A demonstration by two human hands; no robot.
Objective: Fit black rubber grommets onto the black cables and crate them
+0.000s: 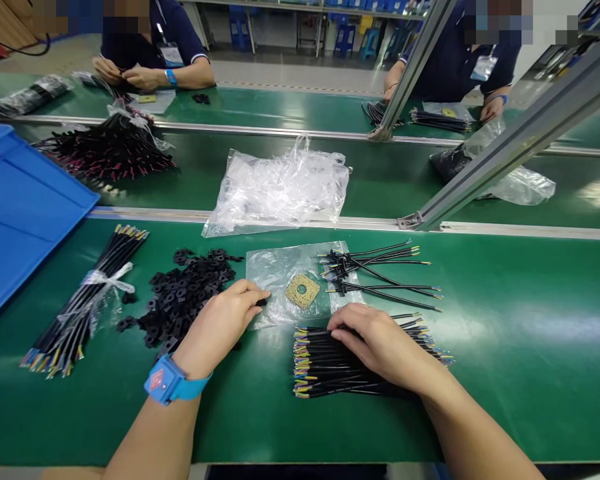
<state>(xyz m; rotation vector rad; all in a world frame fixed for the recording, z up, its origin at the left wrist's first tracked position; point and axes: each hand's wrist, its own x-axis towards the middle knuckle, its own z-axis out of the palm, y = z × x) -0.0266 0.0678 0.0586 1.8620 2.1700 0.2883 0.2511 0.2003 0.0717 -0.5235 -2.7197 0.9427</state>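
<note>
My left hand [229,321], with a blue wrist strap [166,380], pinches a small black plastic part [262,303], mostly hidden by the fingertips. Just left of it lies a heap of similar black parts [185,293]. My right hand [375,339] has its thumb and fingers closed at the upper edge of a row of short black cables [325,363] with coloured wire ends. Between the hands, a tan perforated square pad [303,291] with a round hole rests on a clear plastic bag [267,267]. Several cables with black parts fitted [375,267] lie behind my right hand.
A tied cable bundle [85,300] and a blue bin [25,207] are at the left. A crumpled clear bag [285,187] lies across the metal rail. A slanted metal post [500,127] rises at right. Two people work opposite, near a dark wire heap [115,147].
</note>
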